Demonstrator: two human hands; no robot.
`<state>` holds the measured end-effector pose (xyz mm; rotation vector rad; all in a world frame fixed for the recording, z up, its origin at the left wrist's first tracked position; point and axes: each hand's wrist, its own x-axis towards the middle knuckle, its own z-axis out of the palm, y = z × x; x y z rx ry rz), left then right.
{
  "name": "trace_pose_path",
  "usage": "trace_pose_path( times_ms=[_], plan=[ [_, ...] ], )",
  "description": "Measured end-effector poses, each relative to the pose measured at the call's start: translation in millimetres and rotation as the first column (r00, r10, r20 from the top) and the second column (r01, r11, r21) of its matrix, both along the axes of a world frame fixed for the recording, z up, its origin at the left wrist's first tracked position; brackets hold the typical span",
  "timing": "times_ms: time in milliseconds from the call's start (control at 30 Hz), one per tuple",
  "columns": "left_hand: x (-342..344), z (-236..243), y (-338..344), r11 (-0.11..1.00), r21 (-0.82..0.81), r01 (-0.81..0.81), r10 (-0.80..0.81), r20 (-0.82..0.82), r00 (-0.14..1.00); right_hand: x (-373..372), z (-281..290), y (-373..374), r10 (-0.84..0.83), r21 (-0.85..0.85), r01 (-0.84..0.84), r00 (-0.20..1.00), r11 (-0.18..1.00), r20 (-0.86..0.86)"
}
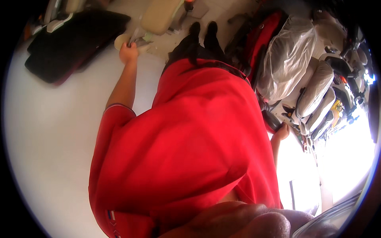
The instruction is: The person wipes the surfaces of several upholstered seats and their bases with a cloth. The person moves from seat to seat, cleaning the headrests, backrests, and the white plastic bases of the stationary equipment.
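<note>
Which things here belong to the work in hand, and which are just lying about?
At the hands, so probably part of the work:
left hand: a pale round piece, grip unclear
right hand: a dark rounded object, grip unclear

Apparently just lying about:
large black piece
tan padded piece
plastic-wrapped bulky piece
</note>
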<state>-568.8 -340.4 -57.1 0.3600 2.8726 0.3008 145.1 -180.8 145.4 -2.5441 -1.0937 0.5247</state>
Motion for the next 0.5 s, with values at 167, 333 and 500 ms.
trace_pose_path(
  times_ms=[167,333,500],
  plan=[
    [0.3,2.6,0.5,0.997,-0.078,-0.027,0.026,-0.014,1.000,6.3,-5.5,-0.4,0.085,-0.004,-0.085,0.996,0.996,0.039],
    [7.3,3.4,7.0,0.999,-0.040,0.000,-0.002,-0.045,0.999,19.5,-9.7,-4.5,0.049,0.011,-0.050,0.996,0.999,0.069],
    [5.0,-2.9,0.9,0.998,-0.055,0.006,-0.013,-0.119,0.993,15.4,-8.2,-2.6,0.135,-0.014,-0.134,0.987,0.991,0.084]
  ],
)
